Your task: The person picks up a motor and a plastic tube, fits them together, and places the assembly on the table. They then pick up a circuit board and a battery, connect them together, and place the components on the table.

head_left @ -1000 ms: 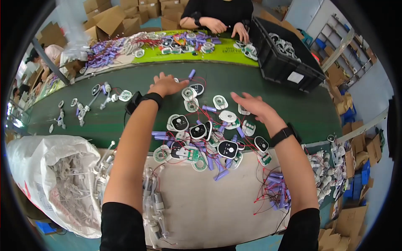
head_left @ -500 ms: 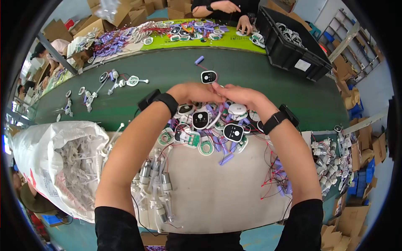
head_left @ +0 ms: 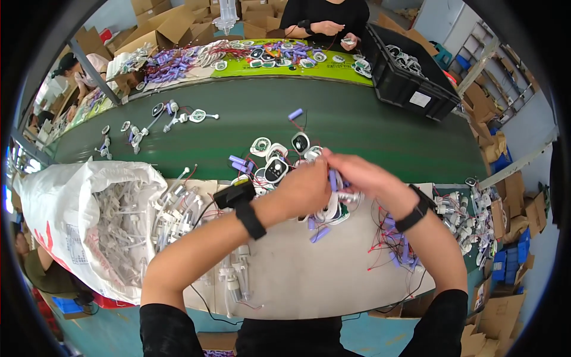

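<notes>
Both my hands meet over the near edge of the green belt, at a tangle of wired parts. My left hand point(head_left: 308, 185) is closed, its fingertips hidden behind the parts. My right hand point(head_left: 360, 174) curls in from the other side, fingers bent over the same cluster. Between them shows a purple battery cell point(head_left: 333, 179); what each grips is hidden. Beside my left hand lies a white-rimmed module with a black face point(head_left: 276, 170). Another black-faced module point(head_left: 300, 142) and a round module with a green board point(head_left: 260, 146) lie beyond. A loose purple cell point(head_left: 320, 234) rests on the grey board nearer me.
A white sack point(head_left: 89, 178) of clear plastic parts stands at left, with tubed pump parts point(head_left: 233, 279) near it. Purple cells with red wires point(head_left: 401, 250) lie at right. Across the belt point(head_left: 238, 107), a person works beside a black crate point(head_left: 410, 77).
My hands have drawn nearer to me and turned, pulling in around the cluster. The pile has spread leftward on the belt. Across the belt, the person's hands have lifted off the table.
</notes>
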`<state>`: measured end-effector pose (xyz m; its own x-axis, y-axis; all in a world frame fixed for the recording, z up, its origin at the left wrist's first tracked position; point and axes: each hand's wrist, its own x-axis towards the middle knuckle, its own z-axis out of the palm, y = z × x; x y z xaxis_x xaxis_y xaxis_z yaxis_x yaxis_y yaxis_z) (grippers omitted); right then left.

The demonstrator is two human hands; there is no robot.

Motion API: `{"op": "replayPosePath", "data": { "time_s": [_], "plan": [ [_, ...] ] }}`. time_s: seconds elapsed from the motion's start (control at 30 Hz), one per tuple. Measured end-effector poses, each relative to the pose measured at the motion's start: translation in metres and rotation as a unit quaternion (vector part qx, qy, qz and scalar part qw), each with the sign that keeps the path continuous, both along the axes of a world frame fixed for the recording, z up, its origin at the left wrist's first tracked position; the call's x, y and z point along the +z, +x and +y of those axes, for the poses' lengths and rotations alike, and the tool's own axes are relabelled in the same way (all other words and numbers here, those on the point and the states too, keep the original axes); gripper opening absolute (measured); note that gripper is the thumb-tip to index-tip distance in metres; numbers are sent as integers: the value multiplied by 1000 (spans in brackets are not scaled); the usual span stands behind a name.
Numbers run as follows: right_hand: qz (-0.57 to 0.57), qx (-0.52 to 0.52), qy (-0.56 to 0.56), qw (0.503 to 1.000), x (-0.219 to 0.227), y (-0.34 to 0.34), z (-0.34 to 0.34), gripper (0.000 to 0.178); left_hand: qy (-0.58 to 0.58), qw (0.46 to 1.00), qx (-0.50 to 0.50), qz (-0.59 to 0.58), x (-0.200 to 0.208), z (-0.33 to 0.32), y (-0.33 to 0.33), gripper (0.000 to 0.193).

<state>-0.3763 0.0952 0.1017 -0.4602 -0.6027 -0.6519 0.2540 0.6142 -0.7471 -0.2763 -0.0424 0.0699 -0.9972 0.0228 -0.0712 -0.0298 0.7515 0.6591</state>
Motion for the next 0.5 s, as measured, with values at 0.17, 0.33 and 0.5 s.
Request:
{"op": "replayPosePath", "data": {
  "time_s": [0.17, 0.33, 0.5],
  "plan": [
    [170, 98, 34, 980, 22, 73, 38, 57, 14, 990, -31, 137, 1, 21, 80, 25],
    [478, 189, -26, 858, 26, 120, 73, 39, -25, 982, -70, 173, 12, 10, 130, 30],
    [455, 48, 36, 888, -17, 25, 141, 45, -86, 947, 78, 299, 14, -42, 98, 23]
  ]
}}
